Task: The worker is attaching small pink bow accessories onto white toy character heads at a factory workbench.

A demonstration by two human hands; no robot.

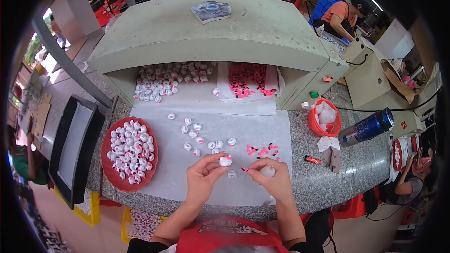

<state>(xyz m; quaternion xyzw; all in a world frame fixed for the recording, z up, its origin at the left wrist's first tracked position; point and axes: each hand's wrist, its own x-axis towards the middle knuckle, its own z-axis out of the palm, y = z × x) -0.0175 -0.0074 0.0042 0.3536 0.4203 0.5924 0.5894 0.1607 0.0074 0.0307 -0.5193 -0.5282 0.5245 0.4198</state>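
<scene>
My left hand [202, 174] is closed on a small round white piece with a pink spot [226, 161], pinched between thumb and fingertips. In my right hand [276, 182], thumb and forefinger grip a tiny pink-and-dark piece [244, 169]. A whitish, translucent, rounded object, perhaps a small bottle [268, 171], also rests in that hand. Just beyond the hands, several loose white pieces [199, 140] lie on the white paper [159, 159]. Tiny pink pieces [262, 150] are scattered to their right. One more white piece [232, 174] lies between my hands.
A red scalloped plate [107, 168] heaped with white pieces stands left, beside a black tray [56, 159]. Ahead is a pale green metal hood [211, 42] over more white and pink pieces. At right stand a red basket [323, 130] and a blue bottle [365, 129]. Other people work nearby.
</scene>
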